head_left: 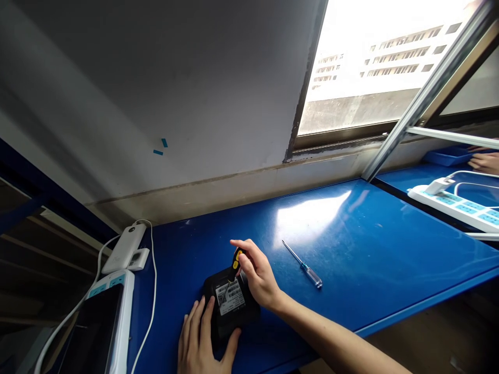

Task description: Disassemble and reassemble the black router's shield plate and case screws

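A black boxy device [249, 310] with a white printed label [229, 297] lies on the blue table. My left hand [205, 337] grips its near left side, fingers over the left edge and thumb at the near edge. Above the label, my right hand [259, 272] is closed around the black and yellow handle of a screwdriver [235, 264]. Its thin shaft slants down across the label towards my left fingers; where the tip touches I cannot make out. Another screwdriver [307, 270], with a clear bluish handle, lies on the table to the right of my right hand.
At left are a power strip [130, 293] with a dark phone-like slab [93, 332] on it, a white plugged-in adapter [127, 244] and a loose cable [155, 270]. Beyond a metal frame [405, 104] at right sit another power strip [460, 205], a blue tray [448, 156] and another person's hand [485, 162].
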Tool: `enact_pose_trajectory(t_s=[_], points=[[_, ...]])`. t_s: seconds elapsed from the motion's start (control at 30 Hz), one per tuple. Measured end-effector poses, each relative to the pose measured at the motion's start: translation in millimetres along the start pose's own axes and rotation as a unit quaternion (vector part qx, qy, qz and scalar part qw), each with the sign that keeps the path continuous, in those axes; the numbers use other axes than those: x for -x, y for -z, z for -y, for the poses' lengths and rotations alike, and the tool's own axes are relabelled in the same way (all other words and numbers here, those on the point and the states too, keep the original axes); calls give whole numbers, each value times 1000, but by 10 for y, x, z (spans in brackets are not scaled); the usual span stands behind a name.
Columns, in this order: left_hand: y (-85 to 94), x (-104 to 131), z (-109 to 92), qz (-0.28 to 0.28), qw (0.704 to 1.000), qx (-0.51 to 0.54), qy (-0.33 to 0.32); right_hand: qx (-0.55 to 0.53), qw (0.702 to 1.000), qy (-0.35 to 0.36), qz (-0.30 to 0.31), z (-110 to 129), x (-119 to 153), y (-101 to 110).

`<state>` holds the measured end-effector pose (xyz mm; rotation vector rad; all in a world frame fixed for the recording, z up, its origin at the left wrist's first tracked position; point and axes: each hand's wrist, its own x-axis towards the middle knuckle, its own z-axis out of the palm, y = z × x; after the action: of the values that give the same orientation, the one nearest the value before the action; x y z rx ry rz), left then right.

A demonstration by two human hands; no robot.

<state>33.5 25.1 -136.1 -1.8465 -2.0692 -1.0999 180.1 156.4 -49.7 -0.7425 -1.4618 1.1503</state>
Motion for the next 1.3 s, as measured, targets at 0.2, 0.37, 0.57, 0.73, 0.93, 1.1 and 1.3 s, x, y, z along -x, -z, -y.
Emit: enact_pose_trajectory(t_s=[0.2,0.37,0.57,0.73,0.93,1.1,1.3], points=[[16,-26,-26,-1,1000,-12,-9,-44,998,-40,18,-27,-19,8],[19,-30,-31,-2,1000,-17,-10,18,999,-26,-7,-26,-33,-11],[19,-18,-9,0,1000,-16,-18,-25,999,-23,35,9,-12,20],[9,-16,1,-5,1000,-6,-11,-44,996,-64,44,-36,-32,15],[19,-23,-4,-2,1000,-5,-7,-24,997,-61,37,-78,-30,-28],[37,-25,-20,13,1000,-22,-8,-11,999,-42,33,-72,-33,-16],[52,-27,-37,25,1000,-8,15,33,990,-16,-137,-87,-166,115]])
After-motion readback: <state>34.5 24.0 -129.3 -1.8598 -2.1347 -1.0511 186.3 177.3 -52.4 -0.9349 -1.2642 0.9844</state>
